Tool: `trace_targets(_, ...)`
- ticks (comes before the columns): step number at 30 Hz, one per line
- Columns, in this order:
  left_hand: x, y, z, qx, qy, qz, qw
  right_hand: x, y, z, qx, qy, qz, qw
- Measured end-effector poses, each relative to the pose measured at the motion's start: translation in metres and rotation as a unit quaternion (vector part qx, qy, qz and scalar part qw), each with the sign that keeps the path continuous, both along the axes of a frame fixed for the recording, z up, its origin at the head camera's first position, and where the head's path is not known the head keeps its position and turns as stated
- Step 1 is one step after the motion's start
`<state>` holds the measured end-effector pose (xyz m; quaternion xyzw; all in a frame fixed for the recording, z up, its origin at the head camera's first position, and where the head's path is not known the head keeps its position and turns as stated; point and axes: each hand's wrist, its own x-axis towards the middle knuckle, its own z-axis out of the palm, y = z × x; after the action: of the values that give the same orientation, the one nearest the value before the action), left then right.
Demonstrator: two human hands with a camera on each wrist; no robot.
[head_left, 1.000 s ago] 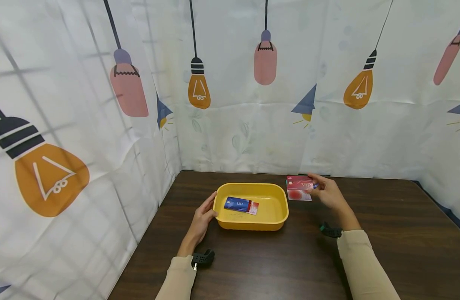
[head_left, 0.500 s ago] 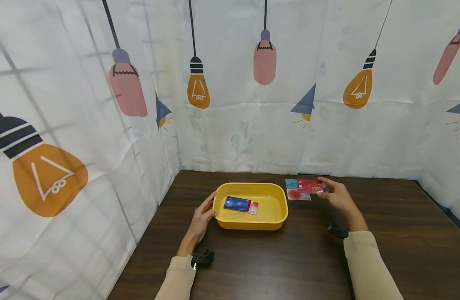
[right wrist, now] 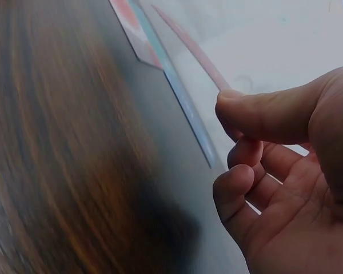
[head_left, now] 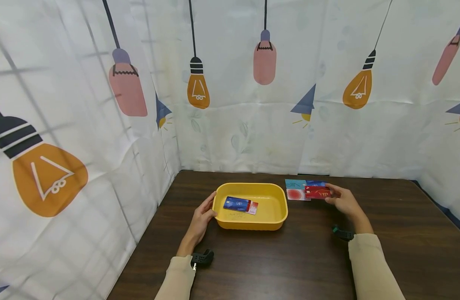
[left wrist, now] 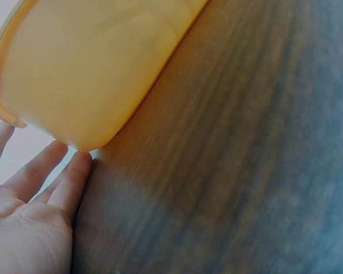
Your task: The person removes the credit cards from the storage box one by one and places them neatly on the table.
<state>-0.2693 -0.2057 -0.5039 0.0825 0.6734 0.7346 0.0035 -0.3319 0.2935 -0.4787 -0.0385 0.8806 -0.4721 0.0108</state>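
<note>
A yellow tray sits on the dark wooden table with a blue VIP card and a red-and-white card inside. My left hand rests with straight fingers against the tray's left wall. My right hand pinches a red VIP card between thumb and fingers, just above the table right of the tray; the card shows edge-on in the right wrist view. Under and beside it lie a teal card, a blue card and a white card with a red disc.
White curtains printed with light bulbs wall in the table at the back and on the left. Bare tabletop lies in front of the tray and to the right of my right hand.
My right hand has carried the red VIP card to the right and lower, off the stack, uncovering the teal and blue cards. The left hand and the tray have stayed put.
</note>
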Motion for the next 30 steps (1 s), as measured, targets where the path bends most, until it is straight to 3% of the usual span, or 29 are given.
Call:
trace_targets(6,0.001,0.001,0.001,-0.002,-0.001,0.001,1.0,0.002,0.012,-0.007,0.023,-0.009,-0.001,1.0)
trace_targets(17,0.0,0.0,0.0,-0.005,0.003,0.0,1.0,0.007,0.022,-0.003,0.074,-0.017,0.027,0.997)
trace_targets(30,-0.001,0.0,-0.001,-0.008,0.006,-0.002,0.9999,0.002,0.022,-0.006,0.091,-0.033,0.049,0.994)
